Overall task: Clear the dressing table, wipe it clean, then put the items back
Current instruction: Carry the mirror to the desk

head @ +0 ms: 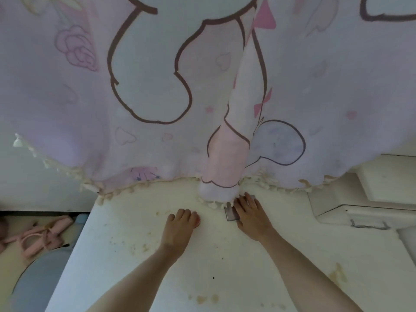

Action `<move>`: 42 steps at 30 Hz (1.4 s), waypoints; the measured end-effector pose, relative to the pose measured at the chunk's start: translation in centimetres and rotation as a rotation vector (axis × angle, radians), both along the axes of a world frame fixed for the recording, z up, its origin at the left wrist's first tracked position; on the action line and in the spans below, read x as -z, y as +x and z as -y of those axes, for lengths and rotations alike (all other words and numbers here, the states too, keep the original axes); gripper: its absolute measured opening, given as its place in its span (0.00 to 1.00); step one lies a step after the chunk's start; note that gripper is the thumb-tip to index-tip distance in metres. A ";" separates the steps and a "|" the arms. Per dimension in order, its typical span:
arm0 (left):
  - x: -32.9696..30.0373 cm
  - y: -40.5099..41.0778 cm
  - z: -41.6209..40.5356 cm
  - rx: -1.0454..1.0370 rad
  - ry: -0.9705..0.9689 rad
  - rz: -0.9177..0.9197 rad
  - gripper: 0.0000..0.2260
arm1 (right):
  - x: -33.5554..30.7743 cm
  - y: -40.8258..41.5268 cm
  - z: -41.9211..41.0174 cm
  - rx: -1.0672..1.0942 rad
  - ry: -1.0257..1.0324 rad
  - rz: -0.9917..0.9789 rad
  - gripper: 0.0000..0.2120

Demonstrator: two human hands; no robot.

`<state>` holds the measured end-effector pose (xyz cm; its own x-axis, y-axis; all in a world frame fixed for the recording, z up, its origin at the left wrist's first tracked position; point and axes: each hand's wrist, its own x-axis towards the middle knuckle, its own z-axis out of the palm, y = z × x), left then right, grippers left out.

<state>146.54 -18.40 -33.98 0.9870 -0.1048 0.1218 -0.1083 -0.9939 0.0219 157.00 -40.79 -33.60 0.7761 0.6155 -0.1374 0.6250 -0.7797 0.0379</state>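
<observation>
The white dressing table (139,255) fills the lower middle of the head view, its top marked with yellowish stains and specks. My left hand (180,228) rests on it, fingers bent down with the tips touching the surface, holding nothing. My right hand (249,215) lies flat over a small grey rectangular item (231,213) at the back edge of the table, fingers straight on top of it. A pastel cartoon-print curtain (157,97) with a tasselled hem hangs right behind both hands, and one fold (227,167) drops onto the table top.
A white cabinet with a metal handle (351,212) stands at the right. At lower left, a blue round seat (40,278) and a pink strappy item (38,237) lie on the floor beside the table's left edge.
</observation>
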 end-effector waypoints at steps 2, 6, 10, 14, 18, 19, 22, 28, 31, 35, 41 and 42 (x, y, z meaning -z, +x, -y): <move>-0.2 0.7 0.2 -0.015 -0.019 -0.050 0.09 | 0.3 0.7 0.2 -0.029 0.003 0.009 0.32; -0.7 1.4 0.9 -0.018 -0.005 -0.079 0.08 | 0.2 1.6 0.1 0.014 0.048 0.002 0.33; -1.2 1.3 2.0 -0.055 -0.012 -0.142 0.19 | -0.4 0.8 0.6 0.223 0.092 -0.077 0.34; -2.1 1.5 3.2 -0.005 -0.183 -0.204 0.23 | -1.1 -1.2 1.9 0.302 0.147 -0.052 0.30; -3.5 1.5 5.6 0.149 -0.393 -0.234 0.12 | -2.1 -3.0 3.6 0.494 0.222 -0.057 0.29; -3.7 1.7 6.4 0.186 -0.421 -0.209 0.10 | -2.4 -3.5 4.1 0.569 0.252 -0.044 0.30; -5.0 2.7 9.5 0.306 -0.463 -0.182 0.10 | -2.9 -5.4 6.0 0.734 0.322 -0.003 0.33; -7.1 3.5 17.1 0.545 -0.377 -0.180 0.16 | -5.3 -12.9 11.6 1.072 0.275 0.080 0.32; -8.7 0.8 22.6 0.655 -0.389 -0.220 0.13 | -6.4 -19.9 14.7 1.317 0.288 0.073 0.27; -10.8 -5.8 30.5 0.918 -0.342 -0.291 0.10 | -7.8 -30.3 18.6 1.698 0.343 0.231 0.26; -14.1 -21.1 42.5 1.331 -0.361 -0.352 0.09 | -12.4 -48.4 24.0 2.124 0.260 0.483 0.28; -14.7 -24.2 44.2 1.417 -0.380 -0.359 0.09 | -13.3 -51.8 24.5 2.194 0.264 0.483 0.27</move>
<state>122.33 -62.57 -19.23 0.0815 -0.9866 0.1412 -0.8779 -0.0040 0.4789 105.24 -65.30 -20.30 0.0056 -0.9923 0.1241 -0.9486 -0.0445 -0.3134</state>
